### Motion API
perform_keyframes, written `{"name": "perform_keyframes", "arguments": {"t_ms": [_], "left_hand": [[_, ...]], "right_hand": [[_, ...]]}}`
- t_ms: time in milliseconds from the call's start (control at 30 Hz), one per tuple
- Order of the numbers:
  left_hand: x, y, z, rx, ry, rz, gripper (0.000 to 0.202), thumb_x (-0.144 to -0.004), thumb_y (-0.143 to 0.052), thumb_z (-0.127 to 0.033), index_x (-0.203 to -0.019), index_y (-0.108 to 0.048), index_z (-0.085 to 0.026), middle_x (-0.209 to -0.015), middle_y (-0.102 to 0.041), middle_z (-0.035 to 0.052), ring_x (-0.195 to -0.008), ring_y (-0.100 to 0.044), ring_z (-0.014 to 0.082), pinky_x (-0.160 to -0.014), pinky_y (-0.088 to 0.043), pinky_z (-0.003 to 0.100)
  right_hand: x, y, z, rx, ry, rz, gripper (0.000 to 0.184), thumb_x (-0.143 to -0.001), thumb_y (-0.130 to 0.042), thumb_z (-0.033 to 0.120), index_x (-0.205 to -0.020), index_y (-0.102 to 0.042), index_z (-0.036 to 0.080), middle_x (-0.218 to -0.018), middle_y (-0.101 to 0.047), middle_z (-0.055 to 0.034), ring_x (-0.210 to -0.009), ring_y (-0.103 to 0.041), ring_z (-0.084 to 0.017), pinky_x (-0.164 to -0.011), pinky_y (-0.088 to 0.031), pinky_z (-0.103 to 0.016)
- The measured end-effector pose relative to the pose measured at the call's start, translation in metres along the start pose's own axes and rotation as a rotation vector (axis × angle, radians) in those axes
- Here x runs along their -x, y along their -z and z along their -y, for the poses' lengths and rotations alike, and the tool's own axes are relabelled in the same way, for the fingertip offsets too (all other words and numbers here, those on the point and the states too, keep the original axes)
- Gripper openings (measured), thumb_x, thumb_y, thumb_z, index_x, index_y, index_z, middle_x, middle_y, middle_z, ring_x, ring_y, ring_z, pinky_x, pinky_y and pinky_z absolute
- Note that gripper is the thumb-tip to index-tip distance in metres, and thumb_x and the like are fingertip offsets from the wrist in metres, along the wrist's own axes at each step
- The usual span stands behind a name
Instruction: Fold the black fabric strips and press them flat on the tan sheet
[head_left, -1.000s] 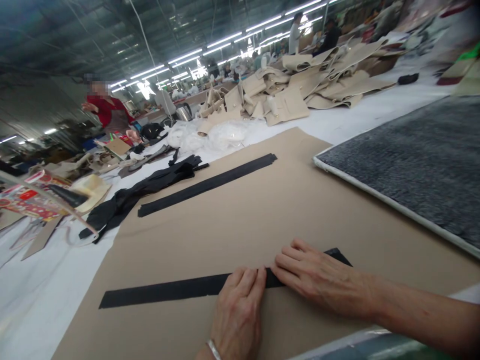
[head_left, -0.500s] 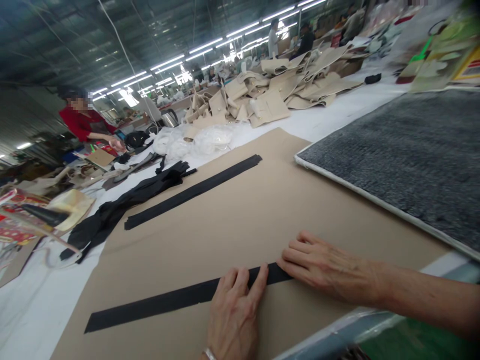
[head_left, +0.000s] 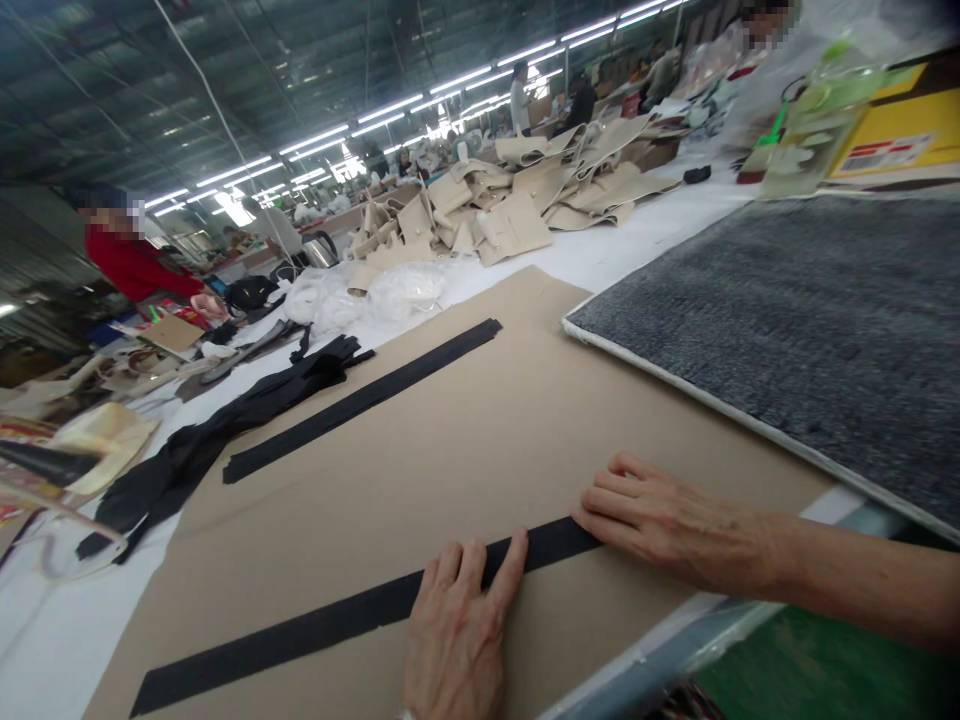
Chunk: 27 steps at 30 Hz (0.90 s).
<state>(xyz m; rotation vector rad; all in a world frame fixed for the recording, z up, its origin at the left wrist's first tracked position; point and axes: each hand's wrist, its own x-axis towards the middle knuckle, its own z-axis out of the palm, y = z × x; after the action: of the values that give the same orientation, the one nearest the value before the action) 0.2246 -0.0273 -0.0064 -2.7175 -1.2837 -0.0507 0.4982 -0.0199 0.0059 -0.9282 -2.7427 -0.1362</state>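
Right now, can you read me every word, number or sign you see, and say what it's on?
I can't read any.
Yellow thing: its white label has red marks, too blurred to read.
Near black strip: no writing shows.
Far black strip: none shows.
Tan sheet: none shows.

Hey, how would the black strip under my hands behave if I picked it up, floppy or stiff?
The black strip would probably be floppy, since it looks thin and lies flat on the tan sheet. It's likely light, being narrow with little visible thickness. Rolling seems unlikely, given its flat shape.
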Motion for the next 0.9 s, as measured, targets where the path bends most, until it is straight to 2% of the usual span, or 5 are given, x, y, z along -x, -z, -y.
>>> {"name": "perform_keyframes", "arguments": {"t_ms": [533,600,700,800,900], "left_hand": [[0.004,-0.007,0.000,-0.064,-0.041,-0.107,0.085,-0.071,-0.047,0.006,-0.146,-0.034,-0.033,-0.101,-0.053,0.0050,-0.090,-0.047,0.0229,-0.081,-0.043,0.035],[0.004,-0.007,0.001,-0.056,-0.033,-0.103,0.085,-0.072,-0.047,0.006,-0.146,-0.034,-0.033,-0.102,-0.053,0.0050,-0.090,-0.047,0.0230,-0.082,-0.043,0.036],[0.002,-0.007,0.000,-0.032,-0.040,-0.095,0.080,-0.076,-0.046,0.004,-0.146,-0.035,-0.031,-0.101,-0.055,0.0056,-0.089,-0.049,0.0235,-0.082,-0.045,0.038],[0.000,-0.004,-0.003,0.005,-0.027,-0.064,0.075,-0.080,-0.043,0.002,-0.147,-0.032,-0.029,-0.103,-0.058,0.0068,-0.090,-0.052,0.0250,-0.082,-0.048,0.041],[0.005,-0.002,-0.006,0.083,0.078,-0.035,0.059,-0.088,-0.042,-0.006,-0.145,-0.037,-0.019,-0.108,-0.062,0.0093,-0.099,-0.055,0.0266,-0.088,-0.048,0.043]], "right_hand": [[0.051,0.018,-0.015,0.062,-0.091,-0.017,0.031,-0.099,-0.029,0.007,-0.109,-0.058,0.011,-0.093,-0.059,-0.0085,-0.082,-0.052,-0.019,-0.083,-0.035,-0.039],[0.045,0.022,-0.010,0.084,-0.133,-0.099,0.032,-0.097,-0.030,0.005,-0.109,-0.059,0.011,-0.091,-0.060,-0.0084,-0.082,-0.053,-0.019,-0.082,-0.036,-0.038],[0.018,0.018,0.010,0.076,-0.190,-0.209,0.041,-0.090,-0.030,-0.001,-0.120,-0.056,0.012,-0.098,-0.062,-0.0104,-0.086,-0.055,-0.019,-0.082,-0.039,-0.036],[-0.008,-0.002,0.036,0.037,-0.212,-0.184,0.048,-0.086,-0.034,0.001,-0.130,-0.051,0.012,-0.110,-0.061,-0.0123,-0.093,-0.056,-0.021,-0.084,-0.042,-0.037],[-0.015,-0.029,0.052,0.049,-0.186,-0.218,0.040,-0.090,-0.037,0.008,-0.126,-0.054,0.013,-0.114,-0.061,-0.0133,-0.096,-0.057,-0.024,-0.084,-0.045,-0.042]]}}
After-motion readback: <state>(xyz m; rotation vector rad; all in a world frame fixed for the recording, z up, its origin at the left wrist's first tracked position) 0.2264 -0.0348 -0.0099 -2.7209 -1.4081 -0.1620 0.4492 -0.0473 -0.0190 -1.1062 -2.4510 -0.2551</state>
